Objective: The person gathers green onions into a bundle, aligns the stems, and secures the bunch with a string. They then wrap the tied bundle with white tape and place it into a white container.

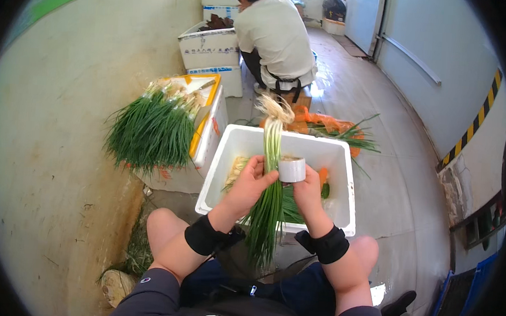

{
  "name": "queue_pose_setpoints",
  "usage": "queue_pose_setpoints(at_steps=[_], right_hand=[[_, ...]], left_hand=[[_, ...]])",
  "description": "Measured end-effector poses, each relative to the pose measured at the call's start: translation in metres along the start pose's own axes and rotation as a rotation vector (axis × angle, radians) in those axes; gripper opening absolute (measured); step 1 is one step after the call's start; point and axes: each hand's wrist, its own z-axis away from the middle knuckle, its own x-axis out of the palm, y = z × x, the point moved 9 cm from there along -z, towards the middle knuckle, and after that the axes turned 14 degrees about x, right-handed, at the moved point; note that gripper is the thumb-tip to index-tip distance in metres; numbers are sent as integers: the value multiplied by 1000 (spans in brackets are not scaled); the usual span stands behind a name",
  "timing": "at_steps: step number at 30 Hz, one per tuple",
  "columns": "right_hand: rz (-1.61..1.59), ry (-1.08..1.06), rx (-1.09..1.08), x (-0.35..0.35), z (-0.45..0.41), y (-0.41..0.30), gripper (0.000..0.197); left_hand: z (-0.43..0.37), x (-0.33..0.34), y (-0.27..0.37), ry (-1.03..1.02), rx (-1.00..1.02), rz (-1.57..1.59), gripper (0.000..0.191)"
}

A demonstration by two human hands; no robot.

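Observation:
My left hand (251, 181) grips a bunch of green onions (273, 146), held upright with its pale roots at the top and its green leaves hanging down towards my lap. In my right hand (307, 186) is a roll of white tape (292, 170), pressed close to the bunch's right side at the white stems. Both hands are over a white foam box (349, 201), inside which more green onions (291, 207) lie, along with something orange and a small green piece at the right. Whether tape runs around the bunch I cannot tell.
At left, a pile of green onion bunches (153, 129) lies on a yellow-edged foam box (215, 134). Behind my box are an orange mesh bag (323, 121) and a seated person (276, 39). Foam boxes (209, 50) stand by the wall, a blue crate (460, 289) at lower right.

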Motion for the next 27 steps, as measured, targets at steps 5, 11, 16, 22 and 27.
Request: queue_pose_setpoints(at_steps=[5, 11, 16, 22, 27], right_hand=[[-164, -13, 73, 0, 1, 3, 19], [-159, 11, 45, 0, 2, 8, 19], [-58, 22, -28, -2, 6, 8, 18], [-83, 32, -28, -4, 4, 0, 18], [124, 147, -120, -5, 11, -2, 18]], left_hand=[[2, -6, -8, 74, -91, 214, 35], [7, 0, -2, 45, -50, 261, 44], [3, -8, 0, -11, -31, -38, 44], [4, -7, 0, -1, -43, 201, 42], [4, -4, -7, 29, 2, 26, 41]])
